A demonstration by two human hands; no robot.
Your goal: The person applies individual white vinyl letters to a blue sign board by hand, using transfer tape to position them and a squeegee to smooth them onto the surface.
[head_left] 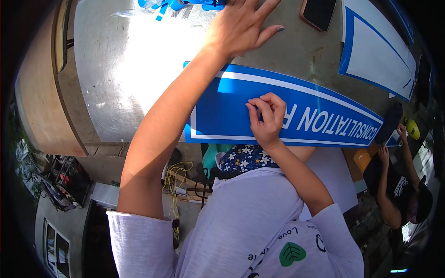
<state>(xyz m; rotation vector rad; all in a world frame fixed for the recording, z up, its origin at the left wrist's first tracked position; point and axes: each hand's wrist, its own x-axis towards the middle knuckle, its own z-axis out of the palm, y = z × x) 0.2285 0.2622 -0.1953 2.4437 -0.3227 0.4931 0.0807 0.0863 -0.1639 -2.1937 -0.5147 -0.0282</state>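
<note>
A long blue sign (227,109) with a white border and upside-down white lettering reading "CONSULTATION R" lies across the metal table in front of me. My left hand (241,28) reaches beyond its far edge, palm down, thumb spread away. Its fingertips are partly cut off by the top of the view, beside crumpled blue strips and clear film (185,5). Over the sign, left of the lettering, my right hand (269,118) has its thumb and fingers curled together in a pinch. Whatever may be between those fingertips is too small to make out.
A phone (318,13) lies past the sign. White panels with blue borders (380,51) are at the upper right. Another person (394,185) sits at the right, hands around a small object. A wooden board (44,88) stands left; yellow cord (175,185) hangs below the table.
</note>
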